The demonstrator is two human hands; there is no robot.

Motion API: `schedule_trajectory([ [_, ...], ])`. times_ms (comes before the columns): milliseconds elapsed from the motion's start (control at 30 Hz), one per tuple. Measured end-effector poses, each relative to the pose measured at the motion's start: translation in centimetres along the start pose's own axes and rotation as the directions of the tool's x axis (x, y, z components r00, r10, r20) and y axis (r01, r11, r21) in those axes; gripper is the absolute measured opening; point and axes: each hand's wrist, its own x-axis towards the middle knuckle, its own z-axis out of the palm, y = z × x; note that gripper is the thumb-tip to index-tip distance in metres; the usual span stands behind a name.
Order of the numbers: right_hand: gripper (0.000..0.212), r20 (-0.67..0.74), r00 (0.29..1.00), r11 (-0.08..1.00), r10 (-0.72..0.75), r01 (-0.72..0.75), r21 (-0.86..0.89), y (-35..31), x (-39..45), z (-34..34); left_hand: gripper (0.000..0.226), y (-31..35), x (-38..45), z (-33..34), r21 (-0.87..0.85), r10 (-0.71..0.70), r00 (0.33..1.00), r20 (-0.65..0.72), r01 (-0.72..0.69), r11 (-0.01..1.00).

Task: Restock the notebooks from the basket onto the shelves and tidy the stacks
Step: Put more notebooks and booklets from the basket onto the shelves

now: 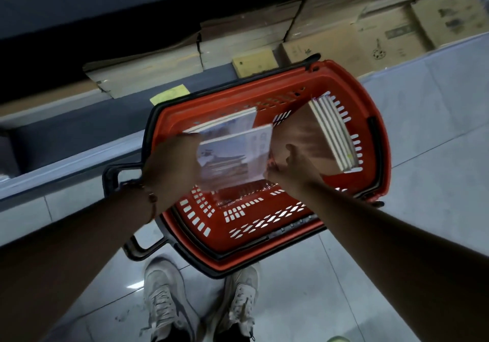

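A red plastic basket with a dark rim and handles stands on the tiled floor in front of my feet. Over it, my left hand and my right hand hold a stack of notebooks with pale illustrated covers, one hand at each side. The picture is blurred, so the exact finger grip is unclear. Behind it a second stack of notebooks sits at the basket's far left. Several more notebooks stand on edge against the right wall of the basket.
A low dark shelf runs along the left and top, holding wrapped brown paper packs and cardboard boxes. A yellow price tag sits on the shelf edge. My two pale sneakers stand on grey floor tiles below the basket.
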Motion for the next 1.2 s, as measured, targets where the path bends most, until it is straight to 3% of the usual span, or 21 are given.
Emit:
schedule_trajectory([
  [167,0.056,0.157,0.977,0.971,-0.146,0.112,0.209,-2.4,-5.2,-4.5,0.014,1.9,-3.0,-9.5,-0.212,0.002,0.999,0.046,0.008,0.977],
  [267,0.046,0.042,0.983,0.932,-0.177,0.154,0.327,-4.8,-9.4,-8.3,0.015,3.7,-5.2,-15.6,-0.37,0.066,0.99,0.124,-0.016,0.929],
  [367,0.056,-0.068,0.98,0.884,-0.188,0.199,0.423,-8.0,-14.6,-13.0,0.009,6.0,-7.9,-22.1,-0.565,0.118,0.969,0.219,0.027,0.824],
  [500,0.059,-0.026,0.957,0.826,-0.288,0.262,0.499,-11.4,-22.4,-20.0,0.017,9.9,-12.3,-31.1,-0.649,0.161,0.958,0.236,0.032,0.76],
  [600,0.036,0.037,0.957,0.841,-0.288,0.234,0.487,-13.9,-29.0,-24.8,0.012,12.6,-16.3,-37.1,-0.665,0.192,0.95,0.246,0.022,0.746],
  [700,0.021,0.025,0.957,0.81,-0.289,0.231,0.538,-15.9,-35.2,-27.9,0.017,15.7,-20.4,-41.9,-0.708,0.174,0.966,0.188,0.011,0.706],
  [867,0.026,-0.045,0.94,0.729,-0.337,0.291,0.619,-19.5,-43.2,-31.3,0.032,20.4,-27.5,-46.7,-0.876,-0.03,0.997,-0.07,-0.047,0.479],
  [933,0.03,-0.077,0.93,0.663,-0.36,0.313,0.68,-21.9,-45.3,-32.2,0.037,22.0,-29.9,-47.6,-0.91,-0.043,0.995,-0.094,-0.068,0.408],
  [1100,0.027,-0.143,0.874,0.481,-0.464,0.384,0.788,-29.2,-50.2,-33.7,0.033,23.2,-35.2,-48.8,-0.938,-0.034,0.997,-0.065,-0.049,0.344],
  [1200,0.027,-0.17,0.813,0.471,-0.557,0.478,0.742,-33.2,-53.7,-34.1,0.036,22.5,-38.1,-50.7,-0.939,-0.035,0.992,-0.123,-0.105,0.328],
])
